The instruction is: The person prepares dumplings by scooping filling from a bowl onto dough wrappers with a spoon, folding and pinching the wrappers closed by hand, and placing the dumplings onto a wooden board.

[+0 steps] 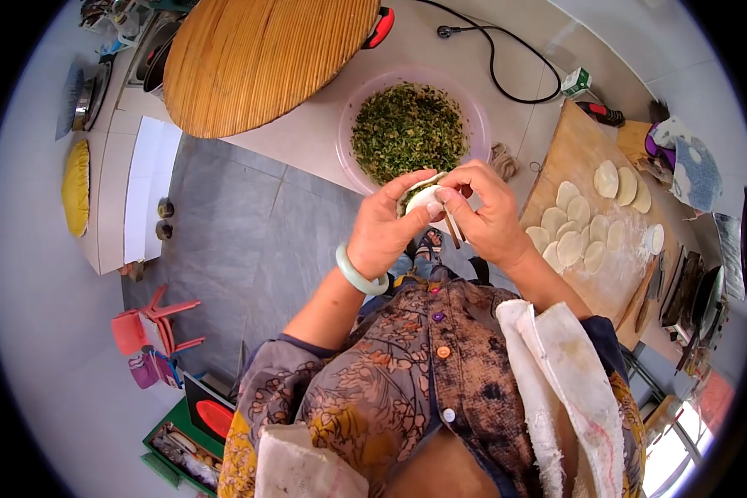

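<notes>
My left hand (382, 228), with a pale bangle on its wrist, is wrapped round a dough wrapper (422, 199) that is partly folded over green filling. The fingertips of my right hand (485, 207) pinch the wrapper's right edge, and thin brown sticks (452, 231) hang below that hand. Just beyond both hands is a pink translucent bowl (346, 149) of chopped green filling (408, 129). Flat round wrappers (568, 247) lie on a floured wooden board (556, 149) to the right.
A round slatted wooden lid (257, 58) is at the upper left. A black cable (494, 62) and a small green-and-white box (577, 81) lie behind the bowl. Near the board's right edge stands a white cup-like object (654, 239). Red chairs (153, 324) are at the lower left.
</notes>
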Action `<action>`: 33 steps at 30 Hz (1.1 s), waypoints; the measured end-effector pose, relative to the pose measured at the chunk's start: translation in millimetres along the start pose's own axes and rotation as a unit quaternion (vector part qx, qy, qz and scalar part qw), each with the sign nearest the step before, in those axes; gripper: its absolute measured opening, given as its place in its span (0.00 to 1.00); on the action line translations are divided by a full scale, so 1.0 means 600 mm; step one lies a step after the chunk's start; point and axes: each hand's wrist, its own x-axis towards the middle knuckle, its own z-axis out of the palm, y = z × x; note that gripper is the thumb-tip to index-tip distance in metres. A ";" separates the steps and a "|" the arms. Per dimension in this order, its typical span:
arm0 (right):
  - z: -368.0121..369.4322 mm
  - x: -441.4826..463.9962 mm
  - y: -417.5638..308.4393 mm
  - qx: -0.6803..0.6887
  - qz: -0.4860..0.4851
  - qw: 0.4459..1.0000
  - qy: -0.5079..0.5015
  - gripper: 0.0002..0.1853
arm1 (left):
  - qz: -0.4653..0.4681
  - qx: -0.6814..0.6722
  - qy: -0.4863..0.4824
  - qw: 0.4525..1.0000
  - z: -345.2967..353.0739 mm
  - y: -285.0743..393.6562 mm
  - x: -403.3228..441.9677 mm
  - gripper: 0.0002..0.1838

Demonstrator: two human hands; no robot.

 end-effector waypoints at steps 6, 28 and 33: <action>0.001 -0.002 0.010 -0.021 -0.002 1.000 0.004 0.06 | 0.007 -0.035 0.008 0.999 0.005 -0.003 -0.002 0.18; -0.022 -0.012 0.020 -0.035 -0.030 0.997 -0.056 0.04 | -0.018 0.117 0.006 0.993 0.007 -0.016 -0.013 0.19; -0.027 -0.016 0.027 0.107 0.043 0.993 -0.029 0.15 | -0.026 -0.009 0.041 0.999 0.020 -0.005 -0.016 0.17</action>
